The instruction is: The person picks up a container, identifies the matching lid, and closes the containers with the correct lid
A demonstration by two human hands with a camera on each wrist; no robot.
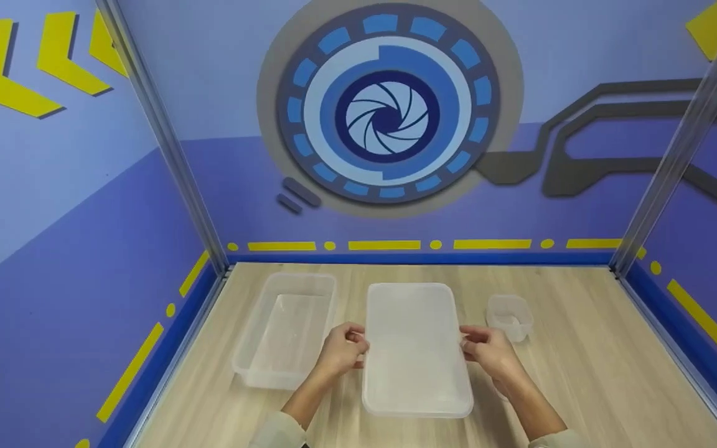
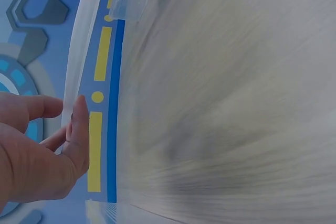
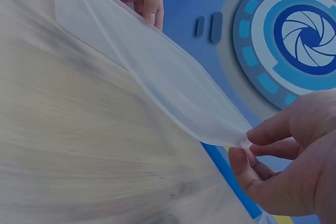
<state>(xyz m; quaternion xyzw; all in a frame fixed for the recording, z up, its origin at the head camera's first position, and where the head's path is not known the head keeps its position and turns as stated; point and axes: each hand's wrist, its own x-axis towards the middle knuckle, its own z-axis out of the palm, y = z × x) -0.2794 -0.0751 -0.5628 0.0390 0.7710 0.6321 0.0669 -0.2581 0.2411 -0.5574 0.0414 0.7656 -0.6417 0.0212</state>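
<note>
Lower centre of the head view: lid (image 1: 414, 351), translucent and rectangular with rounded corners, raised off the table (image 1: 607, 348) between both hands. Gripped along the left long edge by the left hand (image 1: 341, 350), with thumb and fingers bent together on either side of the rim. Pinched along the opposite edge by the right hand (image 1: 490, 353), in much the same way, with fingertips closed on the rim.

Lower left, on the table: box (image 1: 277, 378), clear and without a cover, just beside the left hand. Right of centre: small box (image 1: 510, 305), also clear and uncovered, just beyond the right hand and partly hidden by it. Under the right wrist: pale curved edge (image 1: 500, 392), too covered to tell more.

In the left wrist view, lid nearly edge-on at upper left. In the right wrist view, lid slanting across from upper left to lower right.

At the bottom edge of the head view, pale left sleeve (image 1: 281, 430) and right sleeve (image 1: 554, 439). Behind, blue-violet wall (image 1: 221, 186) with round emblem (image 1: 386, 118) at upper centre and yellow dashes (image 1: 384, 245) below.
</note>
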